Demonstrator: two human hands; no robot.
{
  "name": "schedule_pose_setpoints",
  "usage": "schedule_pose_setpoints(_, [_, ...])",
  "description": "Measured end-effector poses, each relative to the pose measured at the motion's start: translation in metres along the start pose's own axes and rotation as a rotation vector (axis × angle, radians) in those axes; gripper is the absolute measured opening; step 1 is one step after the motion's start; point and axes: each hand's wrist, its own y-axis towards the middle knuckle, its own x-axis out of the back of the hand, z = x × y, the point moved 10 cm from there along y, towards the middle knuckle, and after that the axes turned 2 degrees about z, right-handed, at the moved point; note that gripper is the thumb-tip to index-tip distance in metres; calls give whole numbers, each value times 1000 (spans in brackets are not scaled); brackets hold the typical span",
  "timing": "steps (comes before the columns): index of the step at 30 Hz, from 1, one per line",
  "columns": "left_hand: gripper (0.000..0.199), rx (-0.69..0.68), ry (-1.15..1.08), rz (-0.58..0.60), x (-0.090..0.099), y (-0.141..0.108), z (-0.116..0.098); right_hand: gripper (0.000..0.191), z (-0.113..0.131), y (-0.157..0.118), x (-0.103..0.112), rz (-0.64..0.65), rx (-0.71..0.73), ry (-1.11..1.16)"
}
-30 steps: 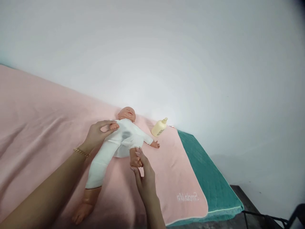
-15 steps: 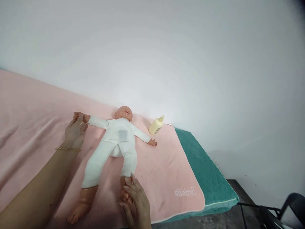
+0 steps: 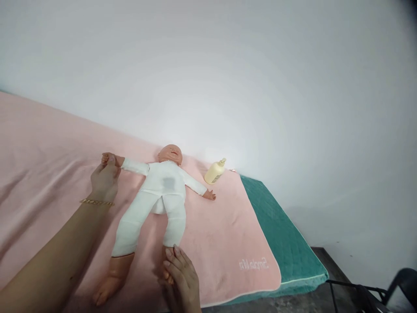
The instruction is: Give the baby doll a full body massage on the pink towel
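Observation:
A baby doll [image 3: 164, 171] in white cloth lies on its back, limbs spread, head toward the wall. My left hand [image 3: 105, 181], with a gold chain bracelet [image 3: 97, 202] at the wrist, pinches the doll's hand [image 3: 111, 159] on the left side. At the bottom, my right hand [image 3: 184, 274] is closed round the doll's foot [image 3: 168, 274] on the right, which its fingers partly cover. The doll's other foot [image 3: 109, 287] rests bare on the blanket. Its other arm stretches right, close to a pale yellow pump bottle [image 3: 214, 173].
Under the doll is a pink blanket [image 3: 224, 243] with white lettering near its corner. A green mattress [image 3: 276, 226] shows past its right edge. A white wall [image 3: 208, 78] rises behind. A dark chair-like object [image 3: 402, 287] stands at the lower right.
My right hand has shifted slightly left and down with the doll's foot, and that leg has swung a little left. My left hand keeps its hold on the doll's hand.

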Motion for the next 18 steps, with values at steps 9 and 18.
schedule_pose_setpoints(9, [34, -219, 190, 226, -46, -48, -41, 37, -20, 43, 10, -8, -36, 33])
schedule_pose_setpoints(18, [28, -543, 606, 658, -93, -83, -40, 47, -48, 100, 11, 56, -180, 229])
